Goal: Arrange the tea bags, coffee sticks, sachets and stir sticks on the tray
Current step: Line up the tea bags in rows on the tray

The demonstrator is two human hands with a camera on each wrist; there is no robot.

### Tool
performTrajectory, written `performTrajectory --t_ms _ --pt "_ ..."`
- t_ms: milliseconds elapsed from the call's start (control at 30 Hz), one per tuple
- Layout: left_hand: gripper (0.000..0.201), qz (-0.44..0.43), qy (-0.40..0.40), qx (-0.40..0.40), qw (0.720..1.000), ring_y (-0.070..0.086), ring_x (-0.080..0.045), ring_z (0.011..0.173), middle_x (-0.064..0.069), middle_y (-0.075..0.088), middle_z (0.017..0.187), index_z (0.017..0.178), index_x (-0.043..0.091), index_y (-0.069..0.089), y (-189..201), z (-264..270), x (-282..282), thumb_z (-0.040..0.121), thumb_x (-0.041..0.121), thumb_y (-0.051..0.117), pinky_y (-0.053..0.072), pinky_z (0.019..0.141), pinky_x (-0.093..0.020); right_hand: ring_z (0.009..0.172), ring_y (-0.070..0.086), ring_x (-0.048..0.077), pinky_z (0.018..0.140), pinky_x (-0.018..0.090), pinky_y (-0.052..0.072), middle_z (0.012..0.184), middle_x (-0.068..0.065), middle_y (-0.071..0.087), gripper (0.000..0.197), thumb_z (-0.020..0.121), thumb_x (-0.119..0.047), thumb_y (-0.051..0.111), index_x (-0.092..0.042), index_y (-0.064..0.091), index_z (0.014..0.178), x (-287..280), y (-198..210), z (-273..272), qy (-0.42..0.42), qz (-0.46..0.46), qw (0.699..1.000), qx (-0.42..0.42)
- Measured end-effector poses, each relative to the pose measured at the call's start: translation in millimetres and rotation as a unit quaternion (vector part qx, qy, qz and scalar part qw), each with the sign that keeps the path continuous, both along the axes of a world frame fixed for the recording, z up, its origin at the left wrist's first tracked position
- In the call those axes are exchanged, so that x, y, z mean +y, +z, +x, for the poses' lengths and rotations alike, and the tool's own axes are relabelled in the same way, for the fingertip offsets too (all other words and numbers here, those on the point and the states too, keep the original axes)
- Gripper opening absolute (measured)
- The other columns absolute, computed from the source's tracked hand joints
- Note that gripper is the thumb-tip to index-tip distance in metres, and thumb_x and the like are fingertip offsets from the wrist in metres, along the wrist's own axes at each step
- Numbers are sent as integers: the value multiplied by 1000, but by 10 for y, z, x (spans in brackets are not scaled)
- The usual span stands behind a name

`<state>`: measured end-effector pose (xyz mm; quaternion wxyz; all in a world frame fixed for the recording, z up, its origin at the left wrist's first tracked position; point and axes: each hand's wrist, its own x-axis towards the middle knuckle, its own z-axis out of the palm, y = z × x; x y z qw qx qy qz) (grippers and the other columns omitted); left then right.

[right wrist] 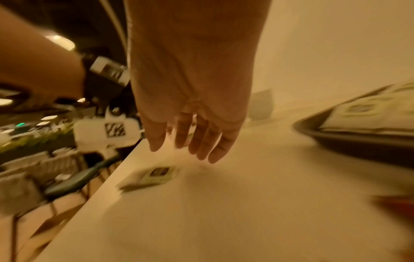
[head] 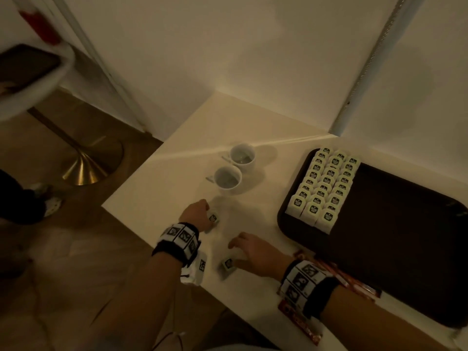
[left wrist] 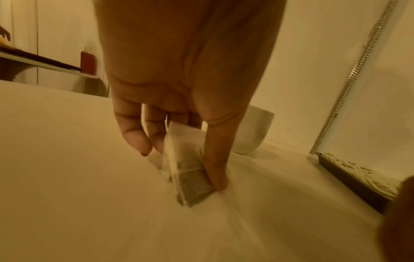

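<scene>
**Picking up loose tea bags, two hands at once**

Pinching a tea bag (left wrist: 190,170) w/ thumb and fingers, the left hand (head: 198,215) has it stood on edge on the table (head: 177,173), just in front of the near mug (head: 227,180); the upright edge prob. gives the fingers sthg to close on, since a flat bag offers little lip. The right hand (head: 253,252) hangs over a 2nd bag (head: 227,264) lying flat near the table's front edge; fingers are loose and straight in the wrist view, gripping nothing; whether they touch the bag I can't tell, too blurred.

Tray (head: 395,224) sits at right, dark; its left end already carries three neat rows of bags (head: 326,186), overlapped like shingles so labels all show; rest of the tray is bare, prob. kept for the other items. Red coffee sticks (head: 354,285) lie on the table betw. the right wrist and the tray's near rim, partly hidden by the arm; not yet on the tray. No sachets or stir sticks that I can make out.

Judgement: tea bag stage nearly done, these two look like the last strays; next move needs each bag carried right and tucked into a row w/o knocking the stack askew. Risk: the mugs stand close to the left hand; a careless lift could clip one.
</scene>
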<state>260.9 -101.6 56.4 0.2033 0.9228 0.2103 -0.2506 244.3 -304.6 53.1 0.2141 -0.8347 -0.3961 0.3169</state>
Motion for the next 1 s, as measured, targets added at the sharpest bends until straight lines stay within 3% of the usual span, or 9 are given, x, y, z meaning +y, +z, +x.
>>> performTrajectory --t_ms 133,200,267,333,433,500,600,733,1000 --pt "20 -1 -27 -6 1000 47 -22 84 -6 50 92 78 15 45 22 12 -30 90 23 60 36 72 -31 113 42 30 90 40 42 128 10 41 48 88 -31 60 -14 44 130 226 -114 -113 58 -70 993 -81" --pt "27 -78 -19 -17 997 46 -22 81 -4 49 87 72 19 39 34 5 -45 94 21 54 34 69 -30 110 43 33 86 42 42 124 13 43 38 89 -27 58 -8 47 121 276 -148 -125 70 -74 989 -105" --pt "21 -212 59 -30 975 49 -20 74 -5 51 87 77 17 42 100 -23 -99 97 19 49 40 65 -29 107 45 33 84 43 41 120 15 47 33 89 -26 58 -6 49 115 258 -177 -99 62 -70 991 -99" --pt "12 -359 181 -47 914 53 -18 75 -10 55 95 86 12 48 201 -82 -193 98 15 46 49 65 -30 101 52 32 80 38 41 110 14 55 27 88 -28 59 -8 51 104 182 -175 -45 42 -54 995 -71" --pt "10 -532 290 -87 791 61 -25 91 -12 61 96 89 9 47 374 -146 -330 95 6 39 55 81 -44 79 52 18 73 30 44 92 2 56 22 88 -35 61 -16 50 89 -10 -4 101 -41 -4 999 0" --pt "14 -602 315 -109 725 65 -27 82 -11 60 83 88 11 42 504 -129 -408 92 0 35 57 71 -45 68 47 5 64 19 43 87 -5 54 19 86 -29 66 -20 49 85 -166 225 244 -116 48 991 45" --pt "14 -597 274 -134 742 59 -18 65 -4 51 77 96 16 51 672 -46 -575 94 6 42 53 52 -32 59 51 2 53 13 43 81 -5 58 10 87 -15 65 -18 56 87 -422 653 491 -207 139 966 64" --pt "15 -574 142 -188 784 61 -10 77 3 60 87 102 19 65 916 71 -922 96 21 52 55 55 -28 66 59 14 59 14 46 77 0 64 16 79 -12 73 -18 62 90 -684 1223 771 -254 217 942 -15" --pt "22 -681 133 -226 684 66 -19 95 -7 68 98 102 13 61 1218 276 -1480 84 24 58 58 73 -33 73 62 4 65 10 46 81 -8 63 11 74 -20 78 -22 68 78 -997 1963 989 -279 247 916 -147"
